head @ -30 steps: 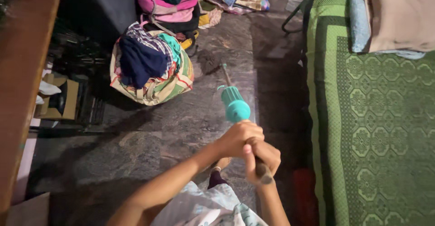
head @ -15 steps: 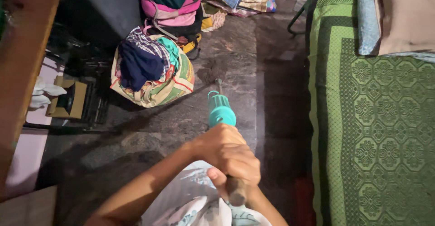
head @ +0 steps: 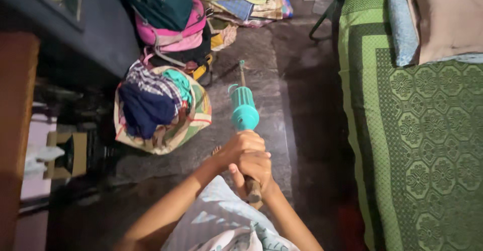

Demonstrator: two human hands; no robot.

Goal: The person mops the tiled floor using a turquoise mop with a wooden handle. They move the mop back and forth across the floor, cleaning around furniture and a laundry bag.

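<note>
Head view: left hand [head: 241, 148] and right hand [head: 257, 169] are stacked, both clenched around the mop handle [head: 252, 188], for leverage; its teal wringer [head: 244, 107] points toward the floor [head: 282, 80] beside the laundry bag [head: 161, 110].

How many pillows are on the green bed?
2: a beige pillow at the bed's top right corner, and a light blue pillow just left of it, partly tucked under it. More may lie beyond the frame's edge.

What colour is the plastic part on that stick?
Teal plastic part, ribbed, seen in the head view, just above both hands.
</note>
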